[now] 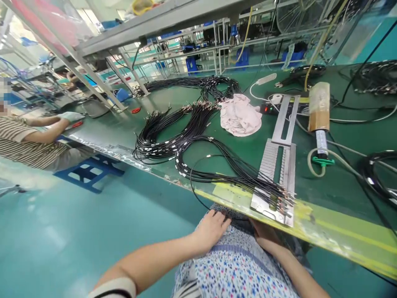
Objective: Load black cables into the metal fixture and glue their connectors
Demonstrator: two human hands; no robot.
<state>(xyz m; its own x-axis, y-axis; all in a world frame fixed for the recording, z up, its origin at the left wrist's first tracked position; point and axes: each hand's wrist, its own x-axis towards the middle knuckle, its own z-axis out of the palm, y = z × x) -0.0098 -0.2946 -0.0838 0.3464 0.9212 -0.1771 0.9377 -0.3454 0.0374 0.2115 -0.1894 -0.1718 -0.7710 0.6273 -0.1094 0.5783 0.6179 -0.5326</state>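
My left hand [211, 228] lies flat on my lap, fingers stretched toward the bench edge, holding nothing. My right hand [266, 236] rests on my lap under the edge of the green workbench [124, 132]; its fingers are hidden below the bench. Just above them a metal comb fixture [279, 165] lies on the bench with the connector ends of several black cables [248, 176] laid into its slots. Big bundles of coiled black cables [173, 132] spread to the left of it.
A pink cloth [240, 116] lies behind the cables. A taped syringe dispenser [319, 120] with tubing sits right of the fixture. More cable coils [376, 76] lie far right. A person in a striped shirt [25, 140] with a gloved hand works at far left near a blue stool [89, 171].
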